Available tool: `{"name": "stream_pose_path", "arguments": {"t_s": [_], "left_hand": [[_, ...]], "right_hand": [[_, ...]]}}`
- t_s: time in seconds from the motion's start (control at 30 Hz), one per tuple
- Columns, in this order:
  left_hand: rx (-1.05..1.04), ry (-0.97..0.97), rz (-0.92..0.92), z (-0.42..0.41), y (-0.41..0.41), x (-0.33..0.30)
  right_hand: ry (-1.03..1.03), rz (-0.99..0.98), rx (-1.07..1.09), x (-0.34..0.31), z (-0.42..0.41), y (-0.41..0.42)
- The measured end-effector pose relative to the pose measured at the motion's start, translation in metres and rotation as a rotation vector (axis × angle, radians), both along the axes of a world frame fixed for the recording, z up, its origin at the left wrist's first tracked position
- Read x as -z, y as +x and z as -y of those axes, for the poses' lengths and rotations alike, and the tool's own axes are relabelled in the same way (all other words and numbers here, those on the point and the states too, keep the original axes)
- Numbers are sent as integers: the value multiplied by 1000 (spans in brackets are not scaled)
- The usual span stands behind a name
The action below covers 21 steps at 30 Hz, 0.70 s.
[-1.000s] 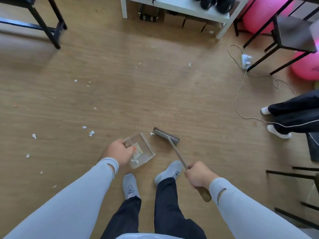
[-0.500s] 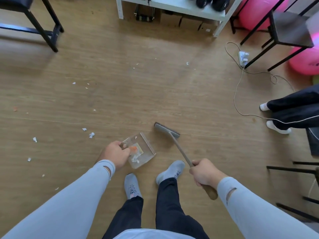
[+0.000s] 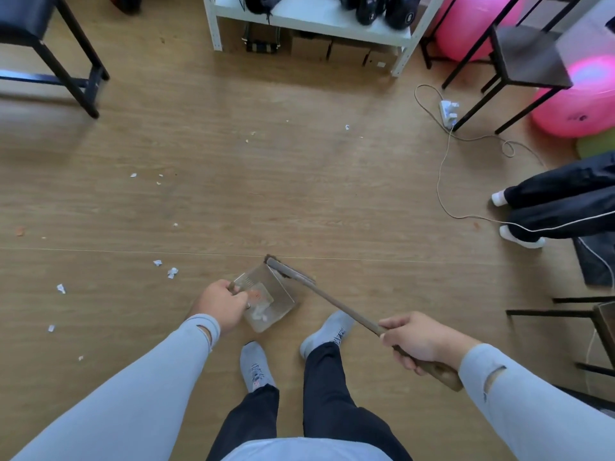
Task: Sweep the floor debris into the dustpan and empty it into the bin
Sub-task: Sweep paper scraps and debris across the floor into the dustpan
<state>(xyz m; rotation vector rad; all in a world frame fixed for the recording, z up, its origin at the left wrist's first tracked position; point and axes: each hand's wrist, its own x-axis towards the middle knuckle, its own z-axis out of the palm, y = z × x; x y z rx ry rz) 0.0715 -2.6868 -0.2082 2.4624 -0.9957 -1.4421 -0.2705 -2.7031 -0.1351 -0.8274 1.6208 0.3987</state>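
Both arms reach down over the wooden floor (image 3: 299,194). The left hand (image 3: 221,302) grips the handle of a clear dustpan (image 3: 266,296) just beyond the feet, paper bits inside. The right hand (image 3: 414,341) clasps the brush (image 3: 289,271) handle, its head touching the pan's far edge. Scraps (image 3: 172,272) lie left.

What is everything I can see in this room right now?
dustpan: one, clear, on floor ahead of the feet, scraps inside
brush: one, brown, head at the dustpan's far edge
paper scraps: many, white, scattered left and centre
shelf unit: one, white, top centre
exercise balls: two, pink, top right
power strip: one, white, right, cable trailing
stool: one, black, top left
seated person's legs: dark trousers, right edge
left hand: grips the dustpan handle
right hand: grips the brush handle
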Motion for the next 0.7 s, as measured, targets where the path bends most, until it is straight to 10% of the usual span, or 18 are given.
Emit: {"name": "stream_pose_path", "arguments": {"t_s": [0.7], "left_hand": [[301,-195,133,143,-69,-104]], "right_hand": [[-72,11,625,-23,56,-130]]}}
